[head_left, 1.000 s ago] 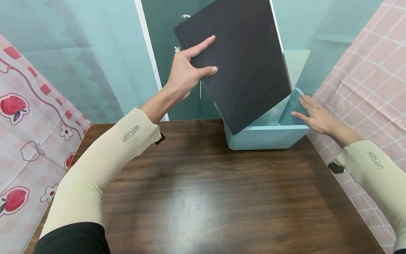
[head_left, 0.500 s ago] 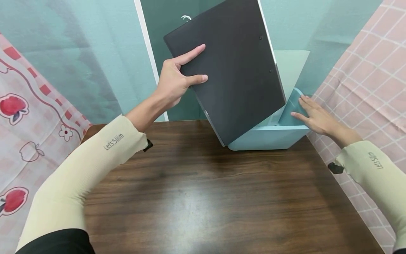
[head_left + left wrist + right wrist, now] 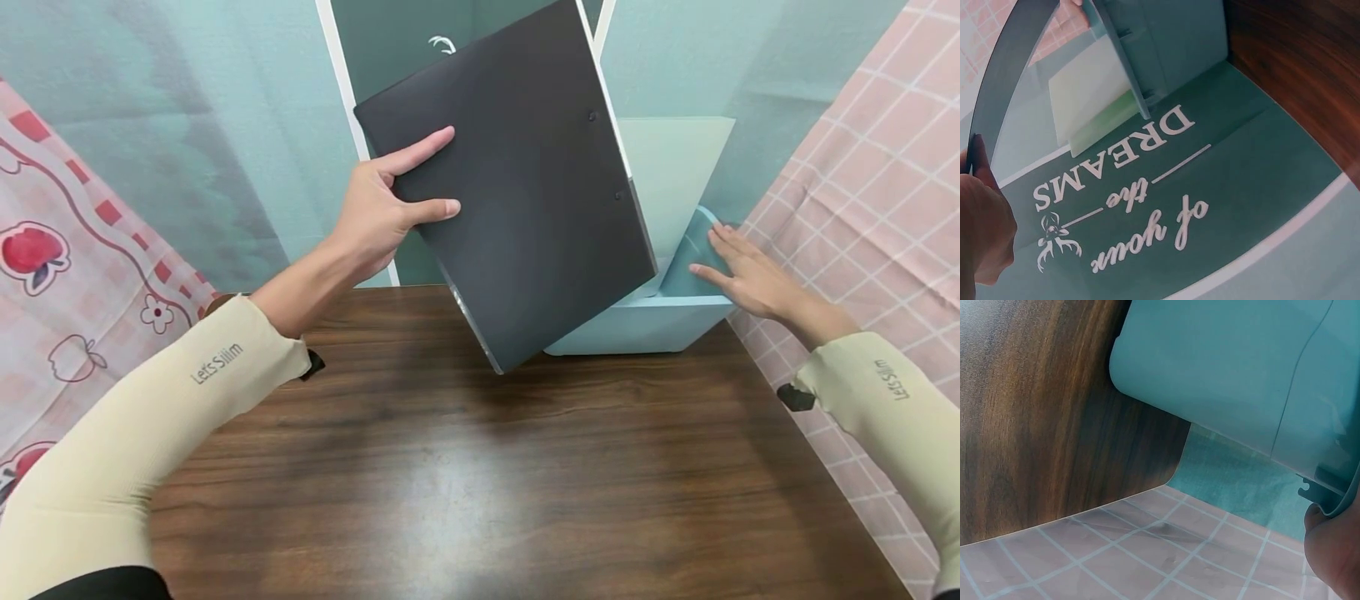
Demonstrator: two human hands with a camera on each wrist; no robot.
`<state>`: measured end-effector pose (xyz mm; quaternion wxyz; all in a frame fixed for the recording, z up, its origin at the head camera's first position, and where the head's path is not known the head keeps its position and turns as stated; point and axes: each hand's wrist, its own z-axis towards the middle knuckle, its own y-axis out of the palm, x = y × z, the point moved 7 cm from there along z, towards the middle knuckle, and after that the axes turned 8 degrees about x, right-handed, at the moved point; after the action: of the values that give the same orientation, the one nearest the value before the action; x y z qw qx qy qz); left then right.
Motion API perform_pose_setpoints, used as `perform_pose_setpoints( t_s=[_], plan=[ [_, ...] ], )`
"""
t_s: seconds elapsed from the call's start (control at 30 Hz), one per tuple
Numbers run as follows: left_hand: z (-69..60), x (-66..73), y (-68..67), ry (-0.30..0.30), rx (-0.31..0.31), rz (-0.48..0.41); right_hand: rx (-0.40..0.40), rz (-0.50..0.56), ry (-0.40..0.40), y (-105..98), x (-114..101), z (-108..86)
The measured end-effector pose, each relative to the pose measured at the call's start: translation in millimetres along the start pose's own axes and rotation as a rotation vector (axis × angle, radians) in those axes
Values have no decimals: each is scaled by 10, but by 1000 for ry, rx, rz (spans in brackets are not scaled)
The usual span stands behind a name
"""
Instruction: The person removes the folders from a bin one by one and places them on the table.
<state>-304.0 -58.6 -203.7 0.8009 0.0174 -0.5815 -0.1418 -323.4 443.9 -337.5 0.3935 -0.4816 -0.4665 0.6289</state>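
Just beyond our left hand [image 3: 378,208], a black folder [image 3: 517,208] hangs tilted, its lowest corner over the brown table [image 3: 525,483] and its lower right side hiding part of a pale blue bin [image 3: 652,329]. We grip the folder by its left edge, thumb and one finger spread on the face toward us, the other fingers hidden behind. Our right hand [image 3: 756,279] holds the bin by its near side wall, thumb inside. We judge the step to be taking the folder out while steadying the bin; the next move probably calls for swinging it clear, turning it level and laying it nearer us. Its cover looks plain and matte, with two small studs [image 3: 592,116] toward the edge away from our left hand, where a white line runs. Whether it touches the bin, we cannot tell. Left of our right hand, a pale green panel [image 3: 675,167] rises from the bin. Behind our left hand hangs a dark green banner [image 3: 1241,125] lettered "DREAMS"; beyond our right, a pink checked cloth [image 3: 900,150].
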Motion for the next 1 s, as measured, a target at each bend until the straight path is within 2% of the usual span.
perform_pose_setpoints(
  t_s=[0.13, 0.4, 0.67, 1.0],
  plan=[
    [-60, -12, -107, -35, 1, -35, 2, 5, -3, -11, -8, -13],
    [-176, -48, -366, -93, 33, -24, 13, 14, -27, -22, -36, -19],
    [-261, -49, -613, -156, 35, -67, 34, 19, -43, -21, -42, -10],
    [-340, -31, -854, -175, 48, -71, 38, 15, -45, -16, -51, -13]
  ],
)
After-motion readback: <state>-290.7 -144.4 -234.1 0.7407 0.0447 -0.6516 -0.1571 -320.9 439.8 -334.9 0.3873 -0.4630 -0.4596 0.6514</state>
